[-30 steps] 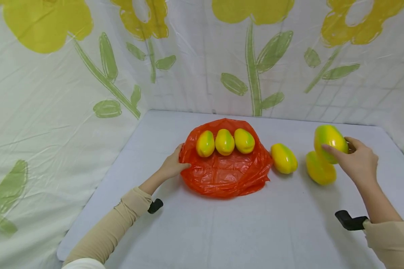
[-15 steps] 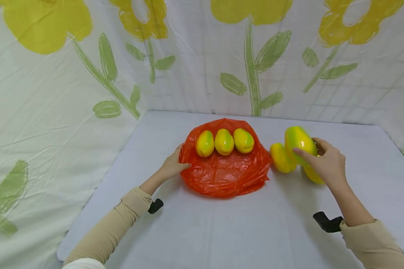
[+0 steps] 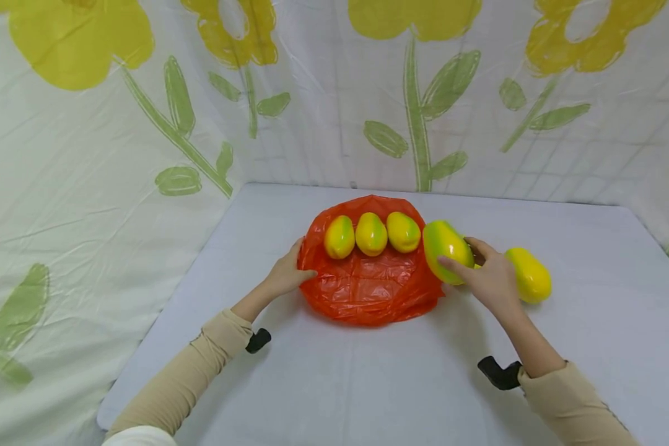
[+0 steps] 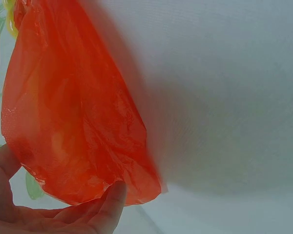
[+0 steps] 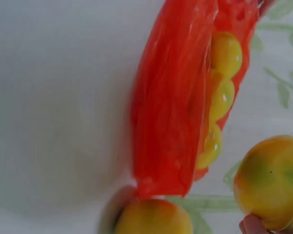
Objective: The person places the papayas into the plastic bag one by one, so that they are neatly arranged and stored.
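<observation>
An open red plastic bag (image 3: 362,297) lies on the table with three glossy yellow-green papayas (image 3: 371,235) in a row at its far inner side. At its left edge my left hand (image 3: 283,272) holds the bag; in the left wrist view the thumb (image 4: 116,197) and fingers lie against the red film. My right hand (image 3: 493,275) grips another papaya (image 3: 446,248) between thumb and fingers. That fruit overlaps the bag's right rim in the head view. In the right wrist view the held papaya (image 5: 271,183) shows beside the bag, fingertips at its lower side.
A loose papaya (image 3: 529,274) rests on the white tabletop (image 3: 368,384) right of my right hand. Another papaya (image 5: 154,219) lies close by the bag's right end, mostly hidden behind the held one in the head view. A flower-printed curtain (image 3: 312,124) hangs behind the table.
My right hand has carried the papaya leftward, from over the loose fruit to the bag's right rim. The left hand stays at the bag's left edge.
</observation>
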`<control>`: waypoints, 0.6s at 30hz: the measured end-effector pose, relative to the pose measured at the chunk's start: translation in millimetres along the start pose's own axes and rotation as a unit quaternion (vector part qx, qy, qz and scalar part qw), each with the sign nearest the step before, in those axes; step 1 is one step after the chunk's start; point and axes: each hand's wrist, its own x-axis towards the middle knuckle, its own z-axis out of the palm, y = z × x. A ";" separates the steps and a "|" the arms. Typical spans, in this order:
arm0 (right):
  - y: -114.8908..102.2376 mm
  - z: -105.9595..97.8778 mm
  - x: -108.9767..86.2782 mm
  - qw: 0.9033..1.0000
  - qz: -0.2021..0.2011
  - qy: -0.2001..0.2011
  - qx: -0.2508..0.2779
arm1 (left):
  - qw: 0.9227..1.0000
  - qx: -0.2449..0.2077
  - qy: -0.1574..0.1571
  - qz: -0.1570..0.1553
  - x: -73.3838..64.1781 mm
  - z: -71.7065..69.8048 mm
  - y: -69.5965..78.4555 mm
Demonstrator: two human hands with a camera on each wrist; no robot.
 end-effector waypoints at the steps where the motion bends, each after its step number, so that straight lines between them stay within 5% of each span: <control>1: -2.2 3.2 -0.1 1.000 -0.001 -0.003 -0.001 | 1.000 0.001 0.000 -0.001 -0.1 -0.2 0.4; 18: -28.3 65.4 2.3 0.999 -0.004 -0.047 0.024 | 1.000 0.003 -0.002 -0.003 -0.9 -2.2 3.6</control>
